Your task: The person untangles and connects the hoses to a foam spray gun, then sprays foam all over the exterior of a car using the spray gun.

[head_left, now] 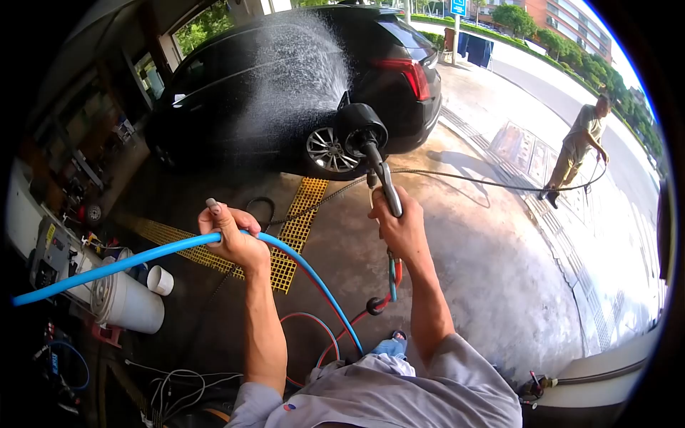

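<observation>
My right hand [401, 222] is wrapped round the handle of a black spray gun [362, 128] with a wide round nozzle cover. White spray [296, 78] fans out ahead of the gun, over the side of a dark car [235, 85]. A blue hose [157, 251] passes through my left hand [235, 235], whose fingers curl round it while the thumb points up. From there the hose drops toward my body, with a red stripe along it. Blue and red hoses [394, 278] with a black ball [374, 306] hang below the gun.
Yellow floor grating [303, 214] crosses the wet concrete. At left stand a white bucket [132, 303] and a smaller white pail [160, 280]. Another person [579, 146] stands at right holding a dark hose [471, 180] that runs across the floor. Cables [178, 385] lie lower left.
</observation>
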The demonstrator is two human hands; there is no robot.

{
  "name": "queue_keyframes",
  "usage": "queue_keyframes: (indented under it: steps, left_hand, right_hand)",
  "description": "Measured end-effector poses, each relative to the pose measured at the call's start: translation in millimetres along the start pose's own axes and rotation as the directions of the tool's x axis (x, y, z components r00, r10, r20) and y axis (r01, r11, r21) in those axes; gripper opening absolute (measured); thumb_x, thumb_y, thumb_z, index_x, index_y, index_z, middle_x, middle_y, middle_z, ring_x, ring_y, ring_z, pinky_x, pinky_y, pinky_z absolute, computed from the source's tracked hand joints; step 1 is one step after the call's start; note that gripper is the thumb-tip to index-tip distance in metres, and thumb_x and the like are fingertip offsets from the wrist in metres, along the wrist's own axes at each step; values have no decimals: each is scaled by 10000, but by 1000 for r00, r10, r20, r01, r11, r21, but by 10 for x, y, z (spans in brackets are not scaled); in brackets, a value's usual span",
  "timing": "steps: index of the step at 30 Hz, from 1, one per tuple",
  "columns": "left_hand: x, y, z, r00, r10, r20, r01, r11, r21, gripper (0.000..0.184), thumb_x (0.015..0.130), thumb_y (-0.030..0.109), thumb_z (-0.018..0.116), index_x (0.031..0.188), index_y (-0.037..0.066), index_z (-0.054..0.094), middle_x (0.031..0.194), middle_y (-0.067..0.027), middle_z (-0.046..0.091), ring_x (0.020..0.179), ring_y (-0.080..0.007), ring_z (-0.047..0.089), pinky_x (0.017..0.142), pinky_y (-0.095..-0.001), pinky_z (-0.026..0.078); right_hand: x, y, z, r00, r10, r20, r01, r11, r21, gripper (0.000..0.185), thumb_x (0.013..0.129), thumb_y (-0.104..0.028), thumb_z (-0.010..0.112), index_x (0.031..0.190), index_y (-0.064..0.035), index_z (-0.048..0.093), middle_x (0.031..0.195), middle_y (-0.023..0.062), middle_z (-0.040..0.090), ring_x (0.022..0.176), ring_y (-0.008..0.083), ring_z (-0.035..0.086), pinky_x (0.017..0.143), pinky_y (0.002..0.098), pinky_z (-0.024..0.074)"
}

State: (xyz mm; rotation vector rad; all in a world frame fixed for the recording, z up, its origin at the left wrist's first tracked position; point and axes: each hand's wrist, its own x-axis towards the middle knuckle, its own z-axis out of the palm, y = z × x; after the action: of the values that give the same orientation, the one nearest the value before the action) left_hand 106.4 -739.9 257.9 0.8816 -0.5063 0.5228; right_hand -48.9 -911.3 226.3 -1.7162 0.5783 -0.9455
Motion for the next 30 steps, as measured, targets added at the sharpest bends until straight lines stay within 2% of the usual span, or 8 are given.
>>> queue_keyframes:
  steps: [3, 7, 9, 11, 17, 23, 25, 30]
  left_hand:
    - [-215, -346, 362, 997, 9, -72, -6, 999, 46, 273, 1003, 274, 547, 852, 53, 495, 516, 3, 431, 408, -72, 371, 388, -211, 305]
    - [-775, -1068, 664, 966, -238, -102, 248, 964, 101, 275, 1002, 283, 548, 863, 52, 496, 522, 5, 448, 428, -82, 401, 399, -223, 313]
    - [-1176, -1519, 681, 910, -411, -56, 415, 899, 141, 274, 1003, 287, 547, 872, 53, 490, 513, 3, 437, 424, -92, 407, 405, -237, 323]
    - [-1389, -1658, 807, 934, -345, -96, 353, 932, 82, 276, 1005, 291, 540, 883, 50, 482, 511, -2, 428, 421, -96, 406, 413, -244, 327]
    - [-890, -1666, 1104, 971, -238, -18, 238, 970, 40, 282, 1004, 266, 536, 855, 31, 489, 536, 10, 400, 432, -80, 371, 408, -227, 311]
    - [-505, -2211, 857, 937, -265, -228, 266, 964, -27, 237, 956, 220, 594, 826, 41, 507, 576, 1, 437, 464, -87, 395, 427, -229, 312]
    - [-383, -2205, 889, 908, -308, -285, 309, 950, -44, 218, 947, 187, 588, 801, 54, 497, 588, 6, 433, 467, -84, 387, 429, -224, 307]
    - [-449, -2366, 983, 973, -224, -60, 223, 974, -33, 255, 963, 165, 530, 746, 55, 453, 533, 0, 377, 398, -91, 350, 422, -217, 289]
  right_hand:
    - [456, 170, -611, 994, 53, -100, -57, 998, -41, 303, 940, -279, 590, 888, 18, 611, 630, 107, 629, 589, 183, 629, 598, 323, 492]
    - [1053, 540, -1297, 977, 67, -203, -105, 977, -184, 302, 924, -260, 576, 818, 23, 566, 595, 118, 580, 544, 198, 569, 554, 346, 457]
    - [1341, 947, -1424, 967, 25, -255, -90, 965, -248, 295, 913, -248, 571, 800, 25, 553, 624, 177, 589, 562, 291, 590, 583, 403, 465]
    - [1547, 1333, -1474, 960, -23, -279, -106, 892, -438, 271, 908, -237, 562, 828, 22, 573, 666, 233, 598, 607, 405, 590, 624, 469, 464]
    - [1624, 2141, -830, 999, 16, -39, -32, 891, -454, 208, 873, -194, 585, 896, 12, 595, 733, 277, 626, 724, 473, 625, 689, 534, 484]
    - [1856, 2203, -59, 939, 7, 343, 104, 947, -305, 123, 846, -124, 587, 858, -1, 584, 727, 262, 619, 718, 455, 618, 675, 510, 473]
    - [1945, 2090, 60, 932, -21, 361, 121, 959, -258, 122, 846, -123, 598, 862, -3, 588, 716, 247, 621, 693, 441, 620, 658, 481, 480]
    - [2295, 1855, -63, 937, 23, 349, 50, 979, -197, 144, 871, -143, 612, 920, -8, 624, 679, 199, 625, 638, 344, 645, 620, 414, 487]
